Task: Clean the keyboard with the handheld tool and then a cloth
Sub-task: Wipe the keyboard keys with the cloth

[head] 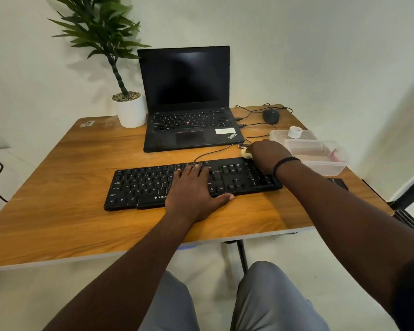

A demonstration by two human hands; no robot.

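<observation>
We saw a wooden table (pixel 58 177) with a pale edge band, carrying everything in view. A black keyboard (pixel 139 187) lay across its middle, its cable running back toward an open black laptop (pixel 189 130) behind it. A white pot (pixel 131 112) with a green plant stood at the laptop's left. At the back right sat a dark mouse (pixel 271 115) with its cord. Clear plastic containers (pixel 320 156) rested on the right side, a small white cap (pixel 295 132) on the rear one. Something dark, perhaps a phone (pixel 339 183), lay near the right edge.
</observation>
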